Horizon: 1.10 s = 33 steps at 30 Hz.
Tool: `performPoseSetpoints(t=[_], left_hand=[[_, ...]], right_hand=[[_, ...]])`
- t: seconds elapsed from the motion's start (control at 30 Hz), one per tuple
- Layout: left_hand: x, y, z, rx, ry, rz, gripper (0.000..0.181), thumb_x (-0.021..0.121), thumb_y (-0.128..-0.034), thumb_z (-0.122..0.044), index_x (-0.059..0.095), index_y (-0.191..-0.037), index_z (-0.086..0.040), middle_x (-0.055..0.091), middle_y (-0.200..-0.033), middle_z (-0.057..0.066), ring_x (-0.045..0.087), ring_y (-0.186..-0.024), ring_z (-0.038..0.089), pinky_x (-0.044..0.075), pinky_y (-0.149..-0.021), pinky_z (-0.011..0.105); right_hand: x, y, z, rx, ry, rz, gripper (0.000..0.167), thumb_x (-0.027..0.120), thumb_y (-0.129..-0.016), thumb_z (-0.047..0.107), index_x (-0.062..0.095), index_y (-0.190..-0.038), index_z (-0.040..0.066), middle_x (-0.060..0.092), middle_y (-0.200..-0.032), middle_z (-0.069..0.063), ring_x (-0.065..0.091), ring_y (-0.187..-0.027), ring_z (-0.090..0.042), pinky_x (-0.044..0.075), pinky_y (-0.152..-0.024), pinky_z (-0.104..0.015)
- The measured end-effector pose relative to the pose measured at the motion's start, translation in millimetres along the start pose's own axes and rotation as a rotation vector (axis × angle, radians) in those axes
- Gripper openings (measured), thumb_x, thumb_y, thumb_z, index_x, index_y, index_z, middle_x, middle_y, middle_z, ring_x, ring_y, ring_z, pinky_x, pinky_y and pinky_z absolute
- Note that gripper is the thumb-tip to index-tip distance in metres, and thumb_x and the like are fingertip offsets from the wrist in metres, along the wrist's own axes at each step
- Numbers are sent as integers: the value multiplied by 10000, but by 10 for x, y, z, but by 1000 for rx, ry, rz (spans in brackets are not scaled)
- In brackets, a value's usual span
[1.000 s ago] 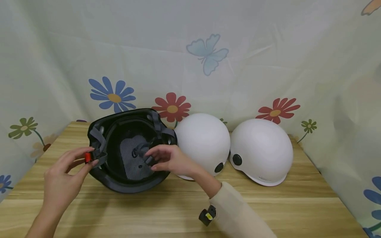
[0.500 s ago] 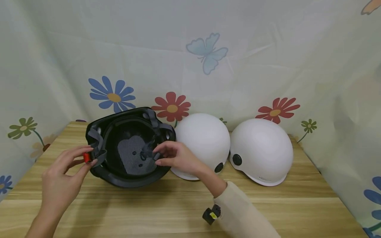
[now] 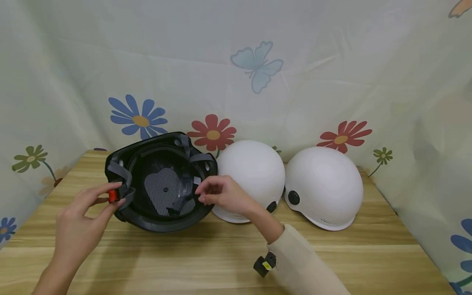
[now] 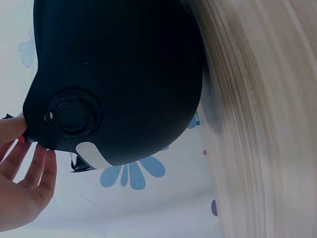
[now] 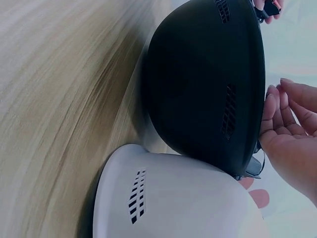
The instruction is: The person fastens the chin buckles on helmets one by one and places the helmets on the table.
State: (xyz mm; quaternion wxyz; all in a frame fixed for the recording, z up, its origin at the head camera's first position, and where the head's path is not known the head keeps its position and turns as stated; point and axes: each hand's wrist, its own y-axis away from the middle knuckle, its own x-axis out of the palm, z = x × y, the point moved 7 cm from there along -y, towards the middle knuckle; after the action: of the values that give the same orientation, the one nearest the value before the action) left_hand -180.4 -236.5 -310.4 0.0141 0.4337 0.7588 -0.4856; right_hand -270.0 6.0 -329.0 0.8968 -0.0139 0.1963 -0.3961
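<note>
A black helmet [image 3: 158,225] lies upside down on the table, its padded inside facing up. At its left rim my left hand [image 3: 79,217] pinches the red buckle [image 3: 112,196] of a grey chin strap between thumb and fingers. The other strap end [image 3: 184,190] lies loose inside the helmet, over the ribbed lining. My right hand [image 3: 226,196] is at the right rim, fingers loosely bent and nothing visible between them. In the right wrist view, that hand's bent fingers [image 5: 280,111] are beside the helmet's edge. The left wrist view shows the black shell [image 4: 124,74] and its round side knob [image 4: 73,118].
Two white helmets stand dome up to the right: one [image 3: 250,176] against the black helmet, the other [image 3: 324,184] farther right. The wooden table [image 3: 221,258] extends in front. A flower-printed cloth [image 3: 302,82] hangs behind and at both sides.
My right hand has drawn slightly right and let go of the loose strap end, which has dropped into the helmet. The black helmet has shifted a little left and back. The left hand keeps its pinch.
</note>
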Motion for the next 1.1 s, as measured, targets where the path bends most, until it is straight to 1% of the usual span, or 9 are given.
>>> performPoseSetpoints(t=[0.1,0.27,0.33,0.5,0.63,0.7,0.87,0.93,1.1], left_hand=[[13,-2,2,-16,26,3,463,759,-632,126,690,-1043,-75,551,-994,-179,447,-860,-218,393,-598,13],[41,-3,-27,12,112,11,482,734,-615,189,683,-1037,-37,645,-973,55,500,-928,-147,385,-761,31],[53,-4,-36,20,129,19,491,727,-603,212,681,-1030,-25,647,-964,76,514,-932,-126,388,-782,45],[60,-1,-47,25,147,30,492,716,-587,238,681,-1008,-13,622,-944,-89,522,-909,-129,396,-767,53],[57,5,-42,-9,165,34,463,706,-607,235,680,-1002,-6,591,-947,-177,531,-897,-142,413,-722,53],[55,9,-34,-20,166,36,455,705,-616,228,680,-1005,-5,592,-950,-175,537,-887,-146,421,-697,54],[50,13,-38,0,155,29,449,710,-617,220,681,-1008,-1,649,-943,34,535,-905,-142,428,-666,51],[46,13,-41,6,149,23,447,718,-615,211,684,-1004,-5,652,-934,112,530,-923,-140,426,-664,47],[42,15,-53,9,143,19,439,734,-616,188,687,-1003,-14,653,-935,143,526,-938,-137,426,-663,48]], right_hand=[[6,-19,11,-13,3,12,166,601,-837,-63,595,-1001,-91,592,-899,-161,580,-789,-107,512,-729,-272],[49,-73,19,-38,3,45,213,610,-831,-62,570,-1035,-107,577,-970,-247,588,-838,-123,508,-754,-273],[77,-97,-1,-20,8,57,223,608,-834,-57,569,-1049,-102,577,-972,-242,596,-816,-134,512,-745,-273],[213,-158,-112,82,39,106,260,622,-843,-7,577,-1093,-60,590,-994,-185,629,-750,-154,518,-716,-264],[361,-217,-188,109,76,156,296,638,-835,9,569,-1114,-60,579,-1039,-218,636,-728,-183,513,-687,-241],[428,-247,-219,103,119,172,310,647,-830,14,568,-1121,-60,581,-1039,-217,629,-713,-165,506,-657,-221],[544,-323,-300,52,343,179,303,698,-803,79,615,-1081,-8,616,-993,-122,570,-735,-51,449,-645,-142],[572,-342,-319,31,413,169,279,709,-795,90,634,-1052,13,618,-974,-90,559,-771,-64,428,-666,-124],[617,-357,-327,-4,485,121,232,715,-787,81,663,-1005,24,601,-961,-76,570,-851,-140,424,-708,-126]])
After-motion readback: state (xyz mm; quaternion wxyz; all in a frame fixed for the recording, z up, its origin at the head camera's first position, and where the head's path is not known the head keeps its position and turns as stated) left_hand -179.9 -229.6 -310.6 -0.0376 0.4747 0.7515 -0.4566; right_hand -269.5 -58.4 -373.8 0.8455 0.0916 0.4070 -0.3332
